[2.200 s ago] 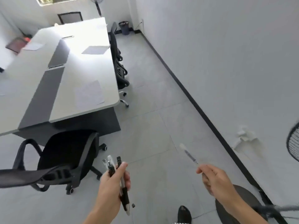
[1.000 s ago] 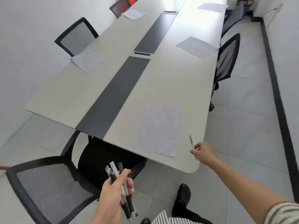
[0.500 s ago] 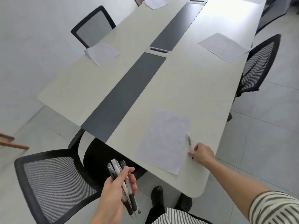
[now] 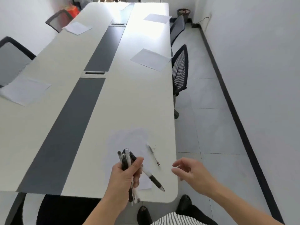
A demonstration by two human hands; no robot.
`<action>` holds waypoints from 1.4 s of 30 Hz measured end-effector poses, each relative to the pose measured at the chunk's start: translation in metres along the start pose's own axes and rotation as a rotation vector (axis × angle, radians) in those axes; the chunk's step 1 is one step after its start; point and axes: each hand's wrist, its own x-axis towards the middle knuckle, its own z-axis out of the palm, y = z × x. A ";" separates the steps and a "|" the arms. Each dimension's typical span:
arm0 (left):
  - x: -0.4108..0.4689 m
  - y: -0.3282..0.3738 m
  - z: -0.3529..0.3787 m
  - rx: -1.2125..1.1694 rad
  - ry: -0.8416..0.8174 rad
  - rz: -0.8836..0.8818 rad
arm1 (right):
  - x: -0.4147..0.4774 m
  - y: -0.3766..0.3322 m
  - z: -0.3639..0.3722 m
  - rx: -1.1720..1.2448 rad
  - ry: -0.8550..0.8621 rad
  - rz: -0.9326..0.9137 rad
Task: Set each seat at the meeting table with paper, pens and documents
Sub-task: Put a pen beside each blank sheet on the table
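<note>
pens [image 4: 126, 158]: one down at the near seat, the rest to be dealt out

a single pen [image 4: 153, 154] is found lying on the meeting table [image 4: 138, 95], just beside the right edge of the nearest sheet of paper [image 4: 128, 140] and roughly in line with that edge. the remaining pens are gripped as a bundle by the left hand [image 4: 125, 177], thumb and fingers curled round them, above the near end of that sheet. a splayed pen [image 4: 153, 179] is seen sticking out of the bundle at a slant, its tip pointed off the sheet's near right corner. the right hand [image 4: 190, 171] is held to the right of the sheet, beyond the laid pen, with nothing in it and the fingers loosely spread and a bit bent.

so pens look sorted for this seat, and the step in hand is judged to be drawing the next one. the splayed pen is probably the one to be taken: it can be pinched at the dark grip and slid out lengthwise, with the bundle eased only slightly so nothing else gets dragged out or dropped. further sheets [image 4: 151, 59] are laid up the table from the nearest sheet, with no pens made out beside them. each is best matched to this one, pen beside the right edge, not on the paper.
</note>
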 end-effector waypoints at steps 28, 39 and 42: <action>0.171 0.001 0.355 0.079 -0.044 -0.080 | 0.090 0.162 -0.342 0.478 0.246 0.235; 0.336 0.124 0.413 -0.026 -0.040 -0.015 | 0.262 0.092 -0.457 0.494 0.351 0.238; 0.375 0.162 0.426 -0.030 -0.026 0.012 | 0.311 0.078 -0.478 0.500 0.310 0.241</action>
